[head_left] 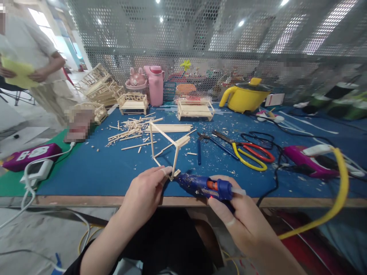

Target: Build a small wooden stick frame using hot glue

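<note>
My left hand [149, 186] is closed on the lower corner of a small frame of wooden sticks [163, 131], which stands tilted over the blue table mat. In my right hand [239, 208] is a blue glue gun [197, 186], gripped by its handle, with a clear glue stick poking from its rear. The gun's nozzle meets or nearly meets the frame's bottom corner by my left fingertips; exact contact is hard to see. Behind the frame lie loose wooden sticks [172, 128] and a pile of short offcuts [132, 129].
Blue-handled pliers [199, 151] and scissors with red and yellow handles [249, 154] lie right of the frame. Finished stick models [195, 109], a pink jug [156, 86] and a yellow pot [248, 98] line the back. Cables and purple power strips [309, 160] flank the mat. A person [31, 57] stands left.
</note>
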The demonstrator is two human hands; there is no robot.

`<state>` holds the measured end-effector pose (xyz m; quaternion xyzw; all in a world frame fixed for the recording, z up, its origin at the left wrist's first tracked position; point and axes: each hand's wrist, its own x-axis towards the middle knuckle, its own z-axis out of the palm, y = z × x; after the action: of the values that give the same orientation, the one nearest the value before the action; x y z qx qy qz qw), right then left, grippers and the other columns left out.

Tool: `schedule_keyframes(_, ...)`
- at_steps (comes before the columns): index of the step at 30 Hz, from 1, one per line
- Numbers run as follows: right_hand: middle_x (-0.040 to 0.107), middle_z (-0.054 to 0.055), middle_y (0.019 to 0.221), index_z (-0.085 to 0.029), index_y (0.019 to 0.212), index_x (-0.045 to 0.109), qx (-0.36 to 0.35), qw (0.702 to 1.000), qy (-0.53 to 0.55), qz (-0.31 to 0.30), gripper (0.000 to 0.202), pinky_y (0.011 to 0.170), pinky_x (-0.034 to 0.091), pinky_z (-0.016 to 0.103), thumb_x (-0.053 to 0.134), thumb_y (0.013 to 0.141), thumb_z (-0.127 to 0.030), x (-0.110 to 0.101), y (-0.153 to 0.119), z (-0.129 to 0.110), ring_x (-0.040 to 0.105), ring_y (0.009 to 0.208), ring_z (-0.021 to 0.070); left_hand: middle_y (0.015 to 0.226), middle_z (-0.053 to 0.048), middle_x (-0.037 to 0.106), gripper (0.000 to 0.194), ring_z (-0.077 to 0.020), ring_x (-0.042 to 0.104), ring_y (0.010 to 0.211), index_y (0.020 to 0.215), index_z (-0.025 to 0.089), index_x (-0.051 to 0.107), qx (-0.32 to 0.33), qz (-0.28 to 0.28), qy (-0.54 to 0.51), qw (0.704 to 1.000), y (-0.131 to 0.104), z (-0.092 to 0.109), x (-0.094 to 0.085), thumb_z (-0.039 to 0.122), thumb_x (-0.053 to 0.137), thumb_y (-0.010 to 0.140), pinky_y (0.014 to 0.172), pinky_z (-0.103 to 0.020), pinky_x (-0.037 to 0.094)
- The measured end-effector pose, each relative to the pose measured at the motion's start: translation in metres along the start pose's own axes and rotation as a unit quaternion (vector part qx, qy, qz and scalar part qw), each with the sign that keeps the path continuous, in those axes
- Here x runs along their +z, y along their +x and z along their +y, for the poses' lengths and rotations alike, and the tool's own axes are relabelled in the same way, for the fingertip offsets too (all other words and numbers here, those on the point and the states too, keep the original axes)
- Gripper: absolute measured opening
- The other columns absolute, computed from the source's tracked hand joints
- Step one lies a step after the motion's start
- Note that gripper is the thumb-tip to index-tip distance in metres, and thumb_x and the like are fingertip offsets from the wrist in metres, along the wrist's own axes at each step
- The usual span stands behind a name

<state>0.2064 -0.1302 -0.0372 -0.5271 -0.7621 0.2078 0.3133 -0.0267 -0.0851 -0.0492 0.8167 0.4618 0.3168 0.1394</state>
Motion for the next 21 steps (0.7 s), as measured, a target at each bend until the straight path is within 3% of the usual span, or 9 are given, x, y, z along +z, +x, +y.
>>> schedule_keyframes(7,0.058,0.007,0.121,-0.024,0.124,0.047,0.015,1.000,-0.014,-0.007,0.032,0.086,0.050,0.031,0.045,0.093,-0.031,-0.004,-0.001,0.002,0.055,0.115,0.0238,0.110,-0.003,0.068,0.034,-0.0181,0.063,0.103,0.111,0.024,0.061,-0.001,-0.003,-0.010,1.000,-0.001,-0.001,0.001,0.009,0.042,0.087,0.086,-0.028,0.050)
schedule_keyframes(11,0.061,0.008,0.117,-0.023,0.122,0.051,0.023,0.999,-0.035,0.020,0.032,0.084,0.051,0.031,0.045,0.092,-0.034,-0.006,0.002,0.006,0.057,0.112,0.0251,0.112,-0.003,0.068,0.034,-0.0192,0.062,0.105,0.111,0.024,0.061,-0.006,-0.003,0.000,1.000,0.000,-0.002,0.001,0.010,0.042,0.087,0.088,-0.029,0.050)
schedule_keyframes(17,0.065,0.009,0.108,-0.021,0.114,0.059,0.010,0.990,-0.071,0.119,0.033,0.084,0.050,0.036,0.044,0.092,-0.039,-0.018,0.010,0.008,0.062,0.102,0.0257,0.111,-0.003,0.069,0.035,-0.0190,0.064,0.103,0.111,0.025,0.062,-0.007,0.005,0.001,1.000,0.000,-0.002,0.002,0.010,0.042,0.087,0.087,-0.030,0.052)
schedule_keyframes(21,0.066,0.010,0.107,-0.020,0.111,0.059,-0.009,0.974,-0.096,0.205,0.033,0.085,0.049,0.040,0.047,0.090,-0.042,-0.047,0.043,0.016,0.063,0.098,0.0266,0.110,-0.004,0.070,0.033,-0.0199,0.065,0.102,0.109,0.025,0.063,-0.004,0.021,0.009,1.000,-0.001,-0.001,0.003,0.011,0.043,0.087,0.087,-0.031,0.053)
